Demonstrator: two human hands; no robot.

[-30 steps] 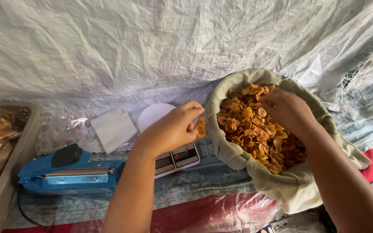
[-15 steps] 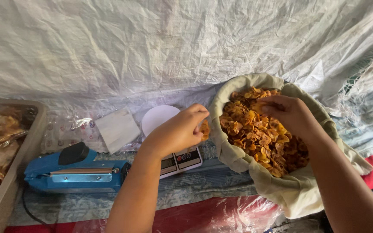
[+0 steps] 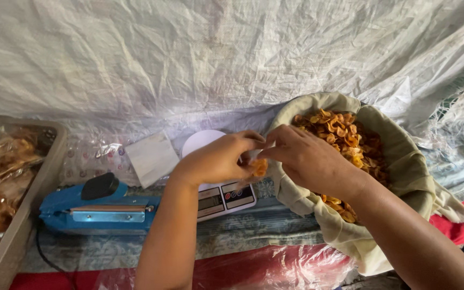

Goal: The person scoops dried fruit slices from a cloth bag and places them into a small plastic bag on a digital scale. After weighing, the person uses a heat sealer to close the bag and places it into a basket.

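Your left hand (image 3: 218,159) and right hand (image 3: 310,158) meet above digital scale (image 3: 222,194), fingertips touching. Left fingers curled, pinching small clump of orange chips (image 3: 259,167); right fingers pressed together at same clump. Cloth-lined basket (image 3: 404,161) of orange chips just right of hands, right wrist across its rim. Blue heat sealer (image 3: 98,207) left of scale. White packet (image 3: 152,158) behind sealer. Tray (image 3: 22,225) of bagged chips far left.

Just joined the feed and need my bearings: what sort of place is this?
Probably a small, makeshift snack-packing spot. A cloth-lined basket of orange chips sits beside a digital scale and a blue heat sealer, and white woven sheeting hangs behind as a backdrop.
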